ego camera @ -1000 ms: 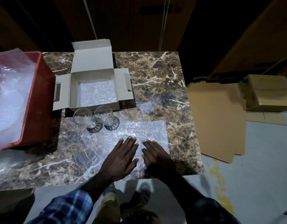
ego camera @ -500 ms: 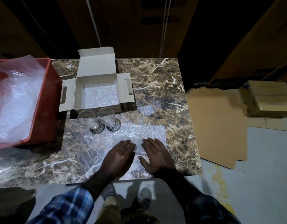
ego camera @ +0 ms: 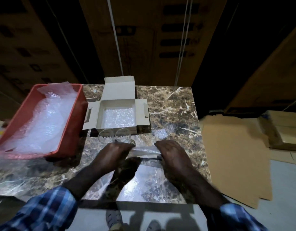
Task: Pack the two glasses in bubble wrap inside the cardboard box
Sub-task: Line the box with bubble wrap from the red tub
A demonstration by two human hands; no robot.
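1. my left hand (ego camera: 114, 152) and right hand (ego camera: 173, 153) grip a bubble wrap sheet (ego camera: 144, 150) on the marble table (ego camera: 174, 114).
2. two glasses (ego camera: 114, 136) stand just before the open cardboard box (ego camera: 118, 112).
3. red bin (ego camera: 67, 130) at left.

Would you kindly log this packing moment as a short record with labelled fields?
table: brown marble top
cardboard box: open, flaps spread, a bubble wrap sheet lining its floor
glasses: two, upright on the table just in front of the box, unwrapped
red tray: at the table's left, holding loose bubble wrap
left hand: grips one end of the bubble wrap strip
right hand: grips the other end
bubble wrap strip: bunched between the hands
floor: flat cardboard sheets to the right
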